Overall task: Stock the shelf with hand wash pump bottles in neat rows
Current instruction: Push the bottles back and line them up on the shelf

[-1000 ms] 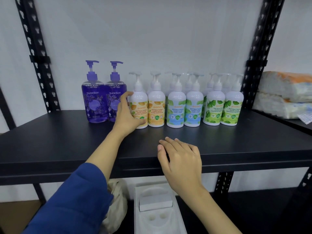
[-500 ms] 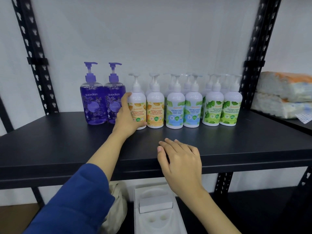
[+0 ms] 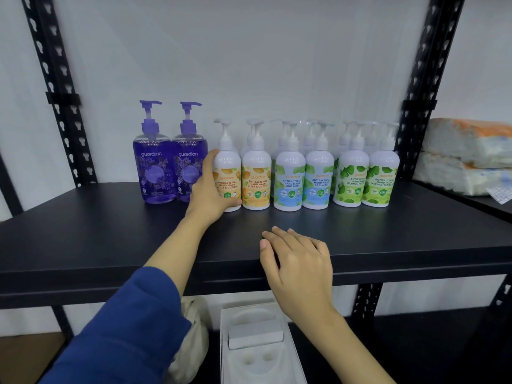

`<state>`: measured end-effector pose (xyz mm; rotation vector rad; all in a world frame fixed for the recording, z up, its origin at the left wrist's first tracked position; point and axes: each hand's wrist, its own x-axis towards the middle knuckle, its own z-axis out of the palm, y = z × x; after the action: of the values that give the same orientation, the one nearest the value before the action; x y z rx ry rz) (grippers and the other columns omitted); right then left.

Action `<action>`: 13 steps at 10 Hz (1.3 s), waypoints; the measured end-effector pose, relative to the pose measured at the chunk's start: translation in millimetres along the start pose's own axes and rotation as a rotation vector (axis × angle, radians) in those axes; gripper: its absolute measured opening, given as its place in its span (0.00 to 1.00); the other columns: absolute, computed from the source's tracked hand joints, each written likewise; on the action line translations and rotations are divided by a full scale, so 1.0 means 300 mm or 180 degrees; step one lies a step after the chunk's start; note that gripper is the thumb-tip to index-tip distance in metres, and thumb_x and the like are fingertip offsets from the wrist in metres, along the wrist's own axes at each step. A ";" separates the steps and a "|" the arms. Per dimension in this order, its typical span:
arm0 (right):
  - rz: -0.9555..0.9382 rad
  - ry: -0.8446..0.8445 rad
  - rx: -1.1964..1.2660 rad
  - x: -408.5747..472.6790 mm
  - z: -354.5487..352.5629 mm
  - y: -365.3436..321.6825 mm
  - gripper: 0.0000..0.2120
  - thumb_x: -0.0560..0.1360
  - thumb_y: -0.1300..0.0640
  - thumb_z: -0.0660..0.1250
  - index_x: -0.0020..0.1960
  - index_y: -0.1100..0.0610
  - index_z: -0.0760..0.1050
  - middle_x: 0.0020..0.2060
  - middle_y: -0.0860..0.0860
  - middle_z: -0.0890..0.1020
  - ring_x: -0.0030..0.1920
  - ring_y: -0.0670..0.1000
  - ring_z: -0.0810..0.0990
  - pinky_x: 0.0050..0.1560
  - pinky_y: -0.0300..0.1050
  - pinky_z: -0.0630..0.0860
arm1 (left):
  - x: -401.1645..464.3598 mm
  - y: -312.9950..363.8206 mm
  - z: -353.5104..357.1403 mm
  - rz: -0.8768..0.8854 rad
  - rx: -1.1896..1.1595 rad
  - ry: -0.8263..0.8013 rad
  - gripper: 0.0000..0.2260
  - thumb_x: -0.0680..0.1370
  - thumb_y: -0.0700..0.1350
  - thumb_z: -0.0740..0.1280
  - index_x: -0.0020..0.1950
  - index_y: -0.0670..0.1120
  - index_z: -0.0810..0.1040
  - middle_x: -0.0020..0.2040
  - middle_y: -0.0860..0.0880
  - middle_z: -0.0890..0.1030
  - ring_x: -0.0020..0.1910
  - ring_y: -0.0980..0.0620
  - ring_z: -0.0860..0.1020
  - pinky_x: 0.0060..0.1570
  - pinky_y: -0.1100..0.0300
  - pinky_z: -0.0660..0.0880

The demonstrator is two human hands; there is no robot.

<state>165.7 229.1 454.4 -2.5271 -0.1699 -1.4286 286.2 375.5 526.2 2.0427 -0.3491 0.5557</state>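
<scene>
Gripping the upright orange-label bottle at centre frame from its left side, my left hand curls fingers round its base beside the purple bottle, while the right hand rests flat, fingers relaxed, on the shelf edge below.

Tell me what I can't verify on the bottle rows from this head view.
- Back-row bottles: labels and count hidden behind the front row.
- Left orange bottle: left side covered by the left hand.
- Small print on front labels: too small.
- Stacked packs: blurred, cut by the right edge.
</scene>
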 end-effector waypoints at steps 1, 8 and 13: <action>0.0000 -0.0024 -0.0005 0.000 -0.001 -0.001 0.17 0.77 0.50 0.56 0.47 0.52 0.84 0.47 0.48 0.85 0.50 0.50 0.83 0.51 0.45 0.67 | -0.002 -0.001 -0.002 0.0012 -0.0012 -0.0025 0.48 0.66 0.37 0.77 0.76 0.55 0.52 0.69 0.47 0.69 0.65 0.47 0.71 0.62 0.47 0.72; 0.0113 -0.0445 -0.0024 0.028 -0.058 -0.020 0.19 0.76 0.48 0.55 0.46 0.51 0.84 0.46 0.47 0.85 0.49 0.49 0.83 0.47 0.44 0.72 | -0.072 0.044 -0.027 -0.0750 0.1114 -0.0504 0.38 0.71 0.48 0.74 0.75 0.45 0.58 0.69 0.42 0.70 0.67 0.42 0.69 0.62 0.50 0.68; 0.0607 -0.0951 -0.0445 -0.079 -0.382 0.130 0.14 0.78 0.54 0.58 0.54 0.57 0.80 0.47 0.52 0.82 0.49 0.55 0.78 0.48 0.48 0.73 | -0.361 0.359 0.057 0.1159 0.2361 -0.1088 0.12 0.79 0.47 0.61 0.59 0.44 0.77 0.57 0.43 0.78 0.55 0.42 0.76 0.47 0.54 0.72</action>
<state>66.8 162.2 485.5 -2.7725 0.1230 -1.0213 148.4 308.7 541.7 2.8272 -0.8244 0.6098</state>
